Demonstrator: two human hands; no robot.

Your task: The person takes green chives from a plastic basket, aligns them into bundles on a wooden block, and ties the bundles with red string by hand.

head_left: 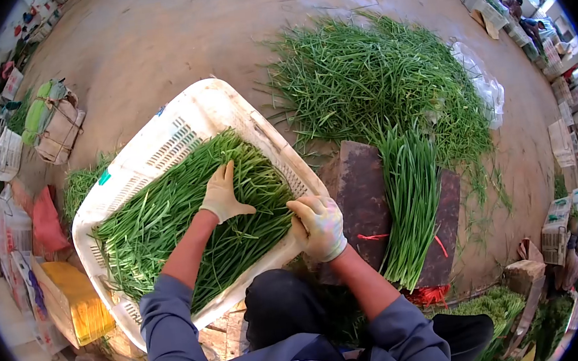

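A white plastic basket stands tilted in front of me, filled with long green chives. My left hand, in a pale glove, lies on top of the chives with its fingers spread. At the basket's right corner, my right hand is closed, its gloved fingers bent over the rim beside the chives' ends. What they grip is hidden. To the right, a bundle of chives lies across a dark board, over a red tie.
A large heap of loose chives covers the floor beyond the board, beside clear plastic. Red ties hang at the board's near end. A yellow box and a red bag are at left. People and crates line the right edge.
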